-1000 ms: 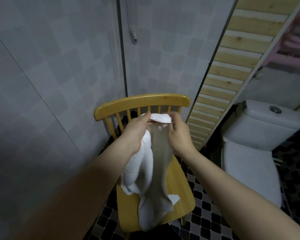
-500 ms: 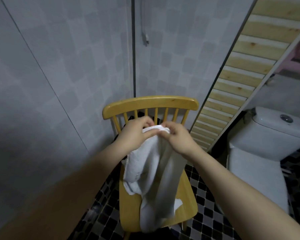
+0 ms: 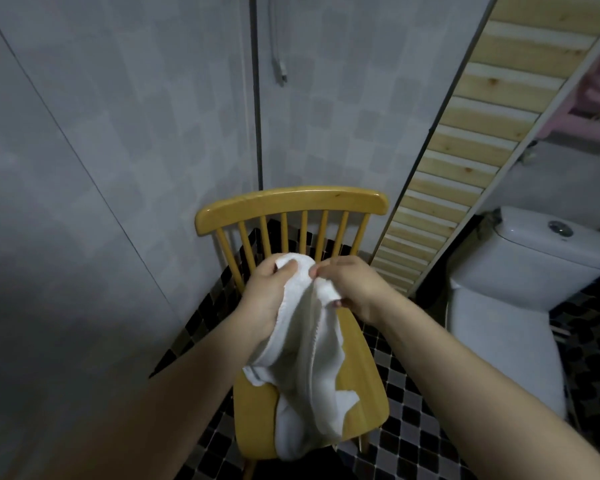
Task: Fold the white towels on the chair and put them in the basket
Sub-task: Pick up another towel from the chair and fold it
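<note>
It was a home bathroom: a white toilet (image 3: pixel 520 289) stood at three o'clock, grey tiled walls (image 3: pixel 136 133) rose at twelve, and a black-and-grey checkered mosaic floor (image 3: pixel 430 427) lay underfoot.

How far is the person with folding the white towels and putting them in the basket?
Early. Nothing looks finished: no folded towel and no basket is in view. In hand: the left hand and right hand both grip the top of one white towel, which hangs crumpled over the yellow chair, its lower end at the seat. Left: fold it flat and put it in the basket. Whether more towels lie under it cannot be told.
</note>
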Motion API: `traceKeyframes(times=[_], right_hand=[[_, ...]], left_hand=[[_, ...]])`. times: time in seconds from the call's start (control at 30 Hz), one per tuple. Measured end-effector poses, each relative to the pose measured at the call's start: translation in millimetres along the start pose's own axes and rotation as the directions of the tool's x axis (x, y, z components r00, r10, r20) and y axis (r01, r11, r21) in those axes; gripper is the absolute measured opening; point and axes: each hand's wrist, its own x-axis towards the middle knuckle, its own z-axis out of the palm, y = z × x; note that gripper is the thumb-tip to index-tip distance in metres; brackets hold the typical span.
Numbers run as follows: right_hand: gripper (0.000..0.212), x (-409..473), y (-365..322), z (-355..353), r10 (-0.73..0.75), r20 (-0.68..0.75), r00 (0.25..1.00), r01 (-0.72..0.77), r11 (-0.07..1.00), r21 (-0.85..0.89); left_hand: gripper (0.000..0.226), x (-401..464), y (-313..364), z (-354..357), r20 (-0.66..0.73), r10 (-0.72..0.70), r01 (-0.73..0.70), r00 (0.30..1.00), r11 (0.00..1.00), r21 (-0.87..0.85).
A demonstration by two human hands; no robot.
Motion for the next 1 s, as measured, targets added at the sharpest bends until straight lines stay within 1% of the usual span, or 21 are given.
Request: traceKeyframes(times=[0.03,0.07,0.1,0.13,0.17,0.2,0.23,0.27,0.3,0.33,0.37,0.4,0.43,0.47,0.5,0.57,0.63,0.77,0.83,0.93,1.0], right_hand=[[0.023,-1,2,-3,0.04,0.069,0.997,-0.057,0.962,0.268],[0.022,-2,6,-7,0.025,0.142,0.99,-0.086,0.894,0.44],[0.022,-5,10,-10,-0.013,0.216,0.976,-0.106,0.841,0.531],[0.024,-6,13,-11,-0.054,0.286,0.957,-0.118,0.827,0.55],[0.025,-8,15,-11,-0.068,0.325,0.943,-0.107,0.863,0.493],[0.024,-8,17,-9,-0.077,0.31,0.948,-0.035,0.939,0.341],[0.021,-6,20,-9,-0.101,0.232,0.967,0.081,0.992,0.096],[0.017,-4,23,-8,-0.164,0.129,0.978,0.186,0.965,-0.186],[0.013,-1,25,-8,-0.26,0.054,0.964,0.258,0.868,-0.424],[0.01,0,26,-7,-0.364,0.04,0.931,0.32,0.756,-0.571],[0.006,1,27,-5,-0.445,0.079,0.892,0.391,0.672,-0.628],[0.004,0,29,-3,-0.492,0.137,0.86,0.462,0.635,-0.62],[0.006,0,30,-2,-0.507,0.191,0.84,0.513,0.63,-0.582],[0.007,1,31,-2,-0.506,0.224,0.833,0.537,0.645,-0.543],[0.006,1,30,-2,-0.502,0.221,0.836,0.538,0.672,-0.509],[0.011,1,26,0,-0.479,0.131,0.868,0.48,0.739,-0.474],[0.02,1,23,2,-0.46,0.037,0.887,0.421,0.775,-0.471],[0.022,0,17,7,-0.481,0.059,0.875,0.433,0.722,-0.54],[0.019,3,16,8,-0.488,0.002,0.873,0.411,0.734,-0.54],[0.019,8,17,8,-0.482,-0.122,0.867,0.348,0.763,-0.544],[0.021,11,17,9,-0.469,-0.145,0.871,0.322,0.769,-0.552]], left_hand=[[0.019,1,-2,1,-0.041,-0.021,0.018,0.999,0.998,-0.055],[0.021,1,-2,2,-0.053,-0.047,0.039,0.998,0.99,-0.139],[0.023,1,-3,3,-0.041,-0.065,0.055,0.997,0.975,-0.216],[0.025,1,-3,4,-0.025,-0.075,0.066,0.997,0.962,-0.266],[0.026,2,-4,5,-0.019,-0.089,0.08,0.996,0.954,-0.288],[0.027,2,-7,5,-0.022,-0.107,0.096,0.994,0.951,-0.295],[0.028,3,-9,5,-0.027,-0.124,0.111,0.992,0.949,-0.294],[0.029,3,-12,4,-0.027,-0.136,0.122,0.99,0.949,-0.292],[0.03,3,-14,5,-0.023,-0.138,0.126,0.99,0.949,-0.288],[0.029,3,-17,5,-0.013,-0.131,0.122,0.991,0.953,-0.278],[0.028,3,-20,5,0.0,-0.118,0.114,0.993,0.958,-0.264],[0.026,2,-21,5,0.012,-0.102,0.102,0.995,0.964,-0.245],[0.024,2,-22,5,0.025,-0.085,0.088,0.996,0.967,-0.24],[0.023,2,-24,4,0.04,-0.068,0.076,0.997,0.97,-0.232],[0.023,2,-25,3,0.063,-0.049,0.062,0.997,0.973,-0.222],[0.021,0,-26,3,0.113,-0.026,0.05,0.993,0.976,-0.21],[0.02,-2,-28,3,0.168,-0.012,0.047,0.986,0.977,-0.209],[0.02,-2,-33,1,0.166,-0.034,0.067,0.985,0.978,-0.199],[0.028,-2,-34,2,0.169,-0.056,0.095,0.984,0.968,-0.233],[0.036,-6,-32,1,0.227,-0.048,0.116,0.973,0.948,-0.296],[0.037,-8,-33,0,0.29,-0.03,0.12,0.957,0.948,-0.296]])
